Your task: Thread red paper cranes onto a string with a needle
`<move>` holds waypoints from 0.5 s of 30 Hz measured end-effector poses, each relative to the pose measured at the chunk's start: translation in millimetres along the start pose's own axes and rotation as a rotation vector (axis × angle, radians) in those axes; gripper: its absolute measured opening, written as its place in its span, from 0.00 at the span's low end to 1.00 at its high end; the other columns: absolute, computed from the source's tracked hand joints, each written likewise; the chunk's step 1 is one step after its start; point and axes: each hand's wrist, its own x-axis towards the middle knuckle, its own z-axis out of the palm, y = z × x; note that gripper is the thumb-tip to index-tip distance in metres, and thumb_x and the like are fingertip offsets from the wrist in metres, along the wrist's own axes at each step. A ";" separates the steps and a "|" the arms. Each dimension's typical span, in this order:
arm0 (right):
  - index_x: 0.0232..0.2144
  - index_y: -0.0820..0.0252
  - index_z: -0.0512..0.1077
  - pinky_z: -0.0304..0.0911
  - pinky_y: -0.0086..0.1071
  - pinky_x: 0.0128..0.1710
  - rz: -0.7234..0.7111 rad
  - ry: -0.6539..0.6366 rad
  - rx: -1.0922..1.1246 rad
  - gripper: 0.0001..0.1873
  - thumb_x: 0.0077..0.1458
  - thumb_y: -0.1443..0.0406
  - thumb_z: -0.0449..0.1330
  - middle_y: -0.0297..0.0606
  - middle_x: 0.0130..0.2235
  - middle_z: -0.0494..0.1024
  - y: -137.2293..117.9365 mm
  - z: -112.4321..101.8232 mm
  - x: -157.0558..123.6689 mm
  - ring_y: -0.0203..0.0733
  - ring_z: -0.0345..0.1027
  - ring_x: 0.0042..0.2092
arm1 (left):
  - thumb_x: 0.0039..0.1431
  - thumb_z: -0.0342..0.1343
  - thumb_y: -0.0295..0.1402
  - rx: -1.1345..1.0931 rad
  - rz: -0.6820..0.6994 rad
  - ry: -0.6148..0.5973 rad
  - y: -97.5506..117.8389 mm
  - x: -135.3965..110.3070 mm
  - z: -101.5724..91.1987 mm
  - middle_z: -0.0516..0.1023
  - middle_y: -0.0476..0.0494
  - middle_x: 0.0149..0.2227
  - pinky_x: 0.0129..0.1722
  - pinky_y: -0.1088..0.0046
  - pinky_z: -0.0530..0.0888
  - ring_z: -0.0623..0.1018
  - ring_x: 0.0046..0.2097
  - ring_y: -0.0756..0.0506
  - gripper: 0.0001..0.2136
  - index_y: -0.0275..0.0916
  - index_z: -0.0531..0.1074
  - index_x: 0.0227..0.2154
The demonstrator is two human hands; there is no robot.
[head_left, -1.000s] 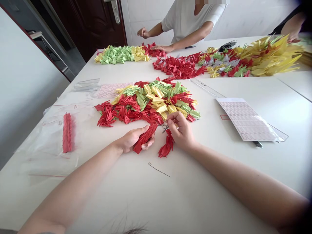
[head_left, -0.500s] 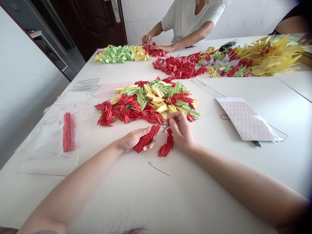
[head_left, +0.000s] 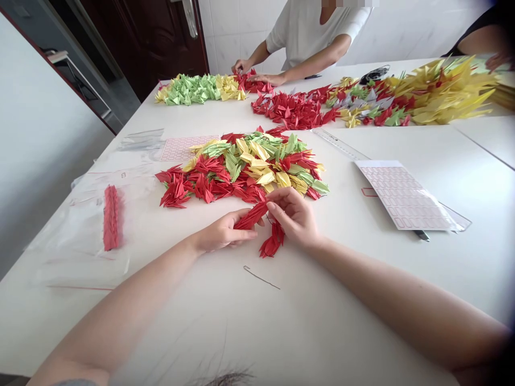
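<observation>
My left hand [head_left: 225,233] is shut around a stack of red origami cranes [head_left: 251,215] threaded on a string. My right hand [head_left: 293,214] pinches the upper end of that stack between fingers and thumb. A second red crane strand [head_left: 273,241] hangs below my right hand and rests on the white table [head_left: 322,316]. Just beyond both hands lies a large heap of red, yellow and green paper cranes [head_left: 241,171]. A thin bent wire needle [head_left: 261,277] lies near my hands, touching neither.
A co-worker in a white T-shirt [head_left: 314,37] rests both hands on far crane rows [head_left: 197,88]. More cranes [head_left: 442,94] line the far right. A finished red strand [head_left: 111,218] lies on a plastic bag at left. A label sheet [head_left: 404,195], ruler [head_left: 340,143] and pen [head_left: 421,235] lie right.
My hands have drawn closer, and the red stack now slants up toward my right hand. The small scissors by my right fingers are no longer visible. The co-worker's hand has shifted on the far cranes.
</observation>
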 end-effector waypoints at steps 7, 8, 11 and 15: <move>0.33 0.57 0.68 0.59 0.32 0.26 0.028 -0.033 -0.087 0.18 0.64 0.50 0.59 0.33 0.26 0.72 -4.8 -0.8 2.0 0.35 0.63 0.26 | 0.62 0.58 0.39 -0.056 -0.086 -0.084 3.3 0.9 -2.7 0.56 0.57 0.24 0.20 0.78 0.48 0.53 0.21 0.56 0.14 0.38 0.66 0.45; 0.33 0.57 0.68 0.59 0.32 0.26 0.034 -0.040 -0.090 0.18 0.64 0.50 0.59 0.33 0.27 0.72 -4.7 -0.9 1.9 0.35 0.62 0.26 | 0.62 0.58 0.40 -0.061 -0.107 -0.111 4.3 0.6 -3.6 0.57 0.56 0.24 0.19 0.78 0.48 0.52 0.21 0.56 0.14 0.37 0.66 0.45; 0.33 0.57 0.68 0.58 0.32 0.25 0.034 -0.036 -0.081 0.17 0.64 0.51 0.59 0.33 0.28 0.73 -3.5 -0.8 0.7 0.34 0.61 0.26 | 0.62 0.58 0.40 -0.062 -0.142 -0.152 6.3 -0.5 -6.4 0.58 0.55 0.24 0.19 0.78 0.47 0.52 0.21 0.56 0.14 0.36 0.68 0.45; 0.33 0.58 0.68 0.59 0.31 0.26 0.046 -0.036 -0.060 0.17 0.64 0.51 0.59 0.34 0.28 0.72 -2.5 -1.1 -1.0 0.35 0.63 0.27 | 0.62 0.59 0.38 -0.068 -0.145 -0.145 5.6 -1.8 -8.4 0.56 0.56 0.24 0.19 0.79 0.47 0.52 0.21 0.56 0.14 0.36 0.69 0.46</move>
